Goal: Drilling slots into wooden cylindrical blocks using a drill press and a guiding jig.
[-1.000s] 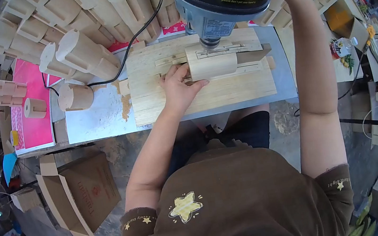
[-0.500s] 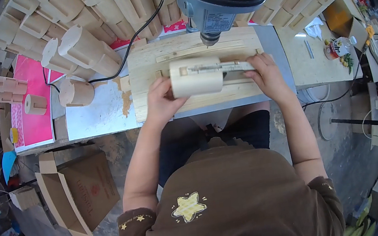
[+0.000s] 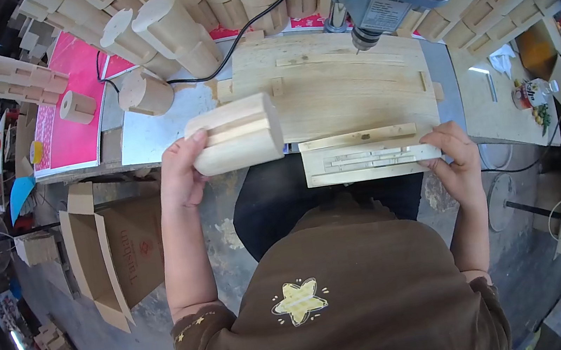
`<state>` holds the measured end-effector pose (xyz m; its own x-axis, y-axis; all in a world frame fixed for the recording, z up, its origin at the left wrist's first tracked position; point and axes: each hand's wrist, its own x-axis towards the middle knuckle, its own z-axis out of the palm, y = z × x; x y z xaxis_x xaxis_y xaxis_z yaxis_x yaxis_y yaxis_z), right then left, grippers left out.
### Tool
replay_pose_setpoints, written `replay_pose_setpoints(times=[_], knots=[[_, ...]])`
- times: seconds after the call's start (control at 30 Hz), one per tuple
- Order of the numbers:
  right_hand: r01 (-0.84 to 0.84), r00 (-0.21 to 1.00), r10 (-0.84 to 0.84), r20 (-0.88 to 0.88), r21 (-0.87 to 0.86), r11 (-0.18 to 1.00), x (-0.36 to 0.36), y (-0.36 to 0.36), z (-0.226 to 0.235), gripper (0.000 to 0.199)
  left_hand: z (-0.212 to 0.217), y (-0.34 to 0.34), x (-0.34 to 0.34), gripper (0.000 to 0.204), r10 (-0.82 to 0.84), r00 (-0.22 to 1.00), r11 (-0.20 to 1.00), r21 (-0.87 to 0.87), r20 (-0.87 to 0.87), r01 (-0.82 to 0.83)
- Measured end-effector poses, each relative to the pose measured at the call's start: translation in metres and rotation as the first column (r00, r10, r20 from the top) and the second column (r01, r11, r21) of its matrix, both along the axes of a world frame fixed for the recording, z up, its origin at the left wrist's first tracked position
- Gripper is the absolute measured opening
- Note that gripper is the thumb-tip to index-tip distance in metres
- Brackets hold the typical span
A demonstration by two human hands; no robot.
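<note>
My left hand [image 3: 183, 165] grips one end of a pale wooden cylinder [image 3: 239, 153] with a long groove in its side, thumb on top, tilted above the table's front edge. At the right, my right hand [image 3: 453, 150] pinches the end of a narrow whitish strip [image 3: 370, 159], which lies along a flat wooden piece with raised side strips [image 3: 365, 174]. That wooden piece overhangs the front edge, above my lap. The cylinder and the wooden piece are apart. Behind them lies a wide wooden board [image 3: 348, 95] with thin strips on it.
A drill press [image 3: 379, 10] hangs over the board's back right part. Grooved wooden cylinders [image 3: 177, 36] stand at the back left, with a black cable [image 3: 236, 57] beside them. An open cardboard box [image 3: 131, 248] sits on the floor at left; a plastic bottle [image 3: 532, 94] stands far right.
My left hand has moved left with the cylinder, away from the strip. My right hand has moved right and nearer with the strip. The view has shifted too.
</note>
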<state>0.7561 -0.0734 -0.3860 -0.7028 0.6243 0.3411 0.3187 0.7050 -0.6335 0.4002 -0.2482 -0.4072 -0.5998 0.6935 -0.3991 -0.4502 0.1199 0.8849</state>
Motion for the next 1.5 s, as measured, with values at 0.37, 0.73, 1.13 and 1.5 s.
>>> replay_pose_setpoints(times=[0.37, 0.73, 1.13, 1.5], knots=[[0.076, 0.978, -0.144, -0.151, -0.387, 0.919, -0.004, 0.020, -0.020, 0.024, -0.008, 0.032, 0.041, 0.026, -0.225, 0.974, 0.974, -0.042, -0.035, 0.224], [0.046, 0.985, -0.109, -0.137, -0.401, 0.915, 0.010, 0.040, -0.028, 0.024, -0.010, 0.058, 0.057, 0.029, -0.232, 0.971, 0.971, -0.065, -0.055, 0.228], [0.123, 0.975, -0.185, -0.122, -0.398, 0.909, -0.020, 0.047, -0.060, 0.027, -0.053, 0.089, 0.083, 0.038, -0.364, 0.931, 0.921, 0.136, -0.024, 0.364], [0.268, 0.960, -0.272, -0.070, -0.058, 0.962, -0.044, 0.103, -0.065, 0.031, -0.086, 0.122, 0.089, 0.068, -0.006, 0.228, 0.961, 0.057, -0.974, 0.269]])
